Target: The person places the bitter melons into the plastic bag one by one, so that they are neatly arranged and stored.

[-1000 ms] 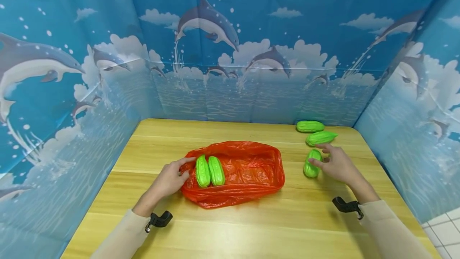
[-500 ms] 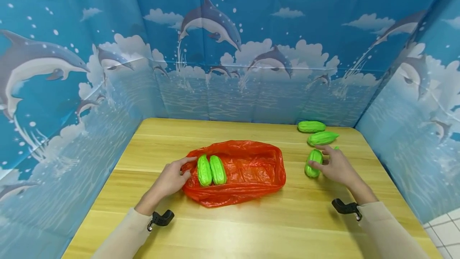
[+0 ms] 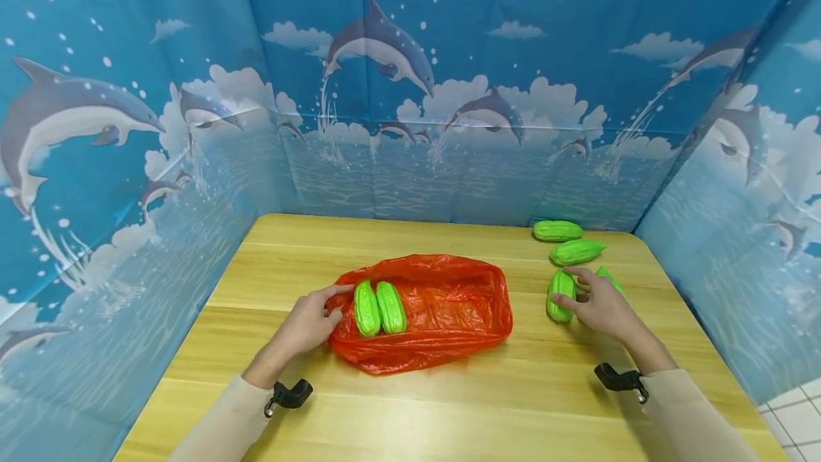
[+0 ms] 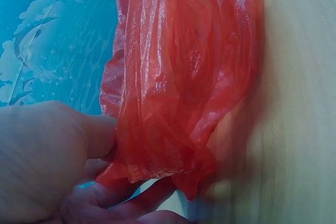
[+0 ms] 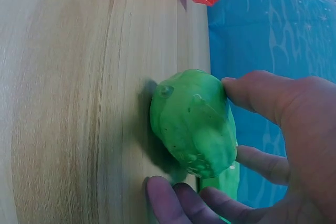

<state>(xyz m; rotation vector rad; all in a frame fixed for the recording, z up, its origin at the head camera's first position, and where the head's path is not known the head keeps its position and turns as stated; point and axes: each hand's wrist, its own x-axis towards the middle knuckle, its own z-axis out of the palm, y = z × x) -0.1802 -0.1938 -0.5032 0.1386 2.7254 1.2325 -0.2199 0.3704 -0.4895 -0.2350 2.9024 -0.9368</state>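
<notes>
On the wooden table lies a red plastic bag, spread open, with two bright green, ribbed bitter melons, the left one and the right one, side by side at its left end. My left hand grips the bag's left edge; its thumb and fingers are around the thin red film in the left wrist view. To the right of the bag, my right hand holds another bitter melon between thumb and fingers. That melon appears to rest on the table.
Two more bitter melons, one by the back edge and one with a pointed tip, lie at the back right. Another green one is partly hidden behind my right hand. A blue dolphin-print curtain surrounds the table's back and sides.
The head view has shifted slightly. My right hand has settled closer around the bitter melon, and a green one behind it has come into sight. My left hand stays at the bag.
</notes>
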